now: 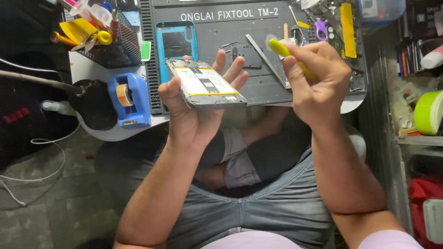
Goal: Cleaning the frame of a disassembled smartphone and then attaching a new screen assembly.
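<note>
Opened phone held over the near edge of our work mat

We hold the phone [205,84] in our left hand [191,108]; our right hand [318,85], to its right, grips a tool [286,50]. A phone frame [176,44] lies on the mat [258,87] behind; a tape dispenser [130,99] sits left.

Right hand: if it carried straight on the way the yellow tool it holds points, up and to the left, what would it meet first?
The right hand holds a yellow tool aimed up-left. Its tip looks free just ahead; beyond it the line crosses the grey work mat, probably near the thin metal tool lying there. Depth is unclear.
</note>
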